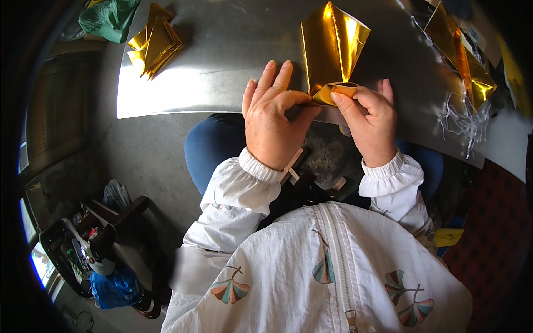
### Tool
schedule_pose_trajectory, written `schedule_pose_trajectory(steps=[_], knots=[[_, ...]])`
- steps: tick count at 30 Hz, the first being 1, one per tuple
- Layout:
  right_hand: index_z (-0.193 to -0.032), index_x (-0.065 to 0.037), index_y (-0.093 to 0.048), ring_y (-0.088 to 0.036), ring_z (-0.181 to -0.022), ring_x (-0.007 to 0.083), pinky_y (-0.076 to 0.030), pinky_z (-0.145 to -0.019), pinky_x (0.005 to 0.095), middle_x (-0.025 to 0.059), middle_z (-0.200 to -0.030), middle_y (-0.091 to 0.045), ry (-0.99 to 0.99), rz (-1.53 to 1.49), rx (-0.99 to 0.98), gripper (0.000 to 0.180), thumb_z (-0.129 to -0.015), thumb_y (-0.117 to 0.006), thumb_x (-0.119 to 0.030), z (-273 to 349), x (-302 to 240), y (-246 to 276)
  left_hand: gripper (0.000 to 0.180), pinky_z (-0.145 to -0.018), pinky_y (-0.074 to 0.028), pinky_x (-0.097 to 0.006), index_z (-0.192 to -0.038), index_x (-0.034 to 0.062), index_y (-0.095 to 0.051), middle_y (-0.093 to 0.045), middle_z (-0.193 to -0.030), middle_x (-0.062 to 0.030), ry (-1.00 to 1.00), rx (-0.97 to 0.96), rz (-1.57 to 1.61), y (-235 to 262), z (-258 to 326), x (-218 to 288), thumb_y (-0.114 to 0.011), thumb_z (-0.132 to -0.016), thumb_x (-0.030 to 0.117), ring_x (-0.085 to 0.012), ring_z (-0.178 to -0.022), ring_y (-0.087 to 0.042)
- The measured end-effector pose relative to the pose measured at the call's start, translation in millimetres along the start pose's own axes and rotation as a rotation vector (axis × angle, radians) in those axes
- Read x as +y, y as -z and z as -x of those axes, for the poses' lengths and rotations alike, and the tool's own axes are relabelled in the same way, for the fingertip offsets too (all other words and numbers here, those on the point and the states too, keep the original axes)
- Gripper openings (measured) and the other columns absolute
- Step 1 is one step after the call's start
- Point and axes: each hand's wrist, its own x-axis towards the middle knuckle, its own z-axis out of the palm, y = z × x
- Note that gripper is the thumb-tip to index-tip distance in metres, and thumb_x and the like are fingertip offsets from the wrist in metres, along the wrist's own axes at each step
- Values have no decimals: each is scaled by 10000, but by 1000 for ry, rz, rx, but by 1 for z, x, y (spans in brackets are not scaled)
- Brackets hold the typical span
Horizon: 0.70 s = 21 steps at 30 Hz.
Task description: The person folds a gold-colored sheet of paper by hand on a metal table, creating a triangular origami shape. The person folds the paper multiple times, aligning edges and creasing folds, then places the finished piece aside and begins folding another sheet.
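A sheet of shiny gold foil paper point(322, 47) lies at the table's near edge, with a crease running lengthwise and a pointed far end. Its near end is bent up and curled between my hands. My left hand point(275, 114) pinches the left side of that folded end between thumb and forefinger, its other fingers stretched out. My right hand point(369, 119) pinches the right side of the fold, thumb on top. At the far left of the table sits a stack of folded gold paper pieces point(157, 44).
The grey metal table point(222, 55) ends just before my lap. On its right lie more gold paper point(458, 55) and a tangle of clear plastic strips point(466, 119). A green plastic bag point(110, 19) is at the far left. A blue bag point(115, 287) and dark furniture stand lower left.
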Motion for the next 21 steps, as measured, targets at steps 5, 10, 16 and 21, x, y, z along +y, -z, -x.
schedule_pose_trajectory(steps=[5, 10, 16, 21], knots=[[-892, -78, -728, -676, -707, 195, -245, -1095, 521, 43, -815, -734, -35, 3, -22, 116, -883, -698, -190, 0, -3, 1, 219, -1156, -173, -538, -894, 92, -744, -526, -1423, -153, 29, -40, 12, 8, 4, 0, -836, -719, 185, -341, -1417, -364], [-896, -83, -730, -682, -721, 211, -251, -1093, 516, 48, -832, -737, -45, 17, -7, 119, -888, -688, -194, -1, -5, 0, 189, -1156, -171, -545, -848, 85, -744, -536, -1410, -161, 53, 9, -8, 3, 4, 3, -804, -756, 240, -355, -1406, -372], [-894, -96, -733, -686, -733, 206, -256, -1091, 507, 41, -837, -739, -44, 27, 7, 108, -881, -694, -196, -1, -8, 0, 206, -1142, -169, -565, -840, 87, -744, -550, -1402, -146, 79, 20, -10, 1, 6, 3, -779, -795, 285, -360, -1402, -379], [-878, -107, -732, -685, -729, 197, -265, -1088, 496, 27, -834, -741, -49, 18, 29, 80, -863, -712, -183, -1, -8, -1, 203, -1161, -109, -571, -865, 101, -718, -535, -1421, -142, 121, 44, -5, -2, 7, 3, -753, -844, 300, -349, -1437, -327]])
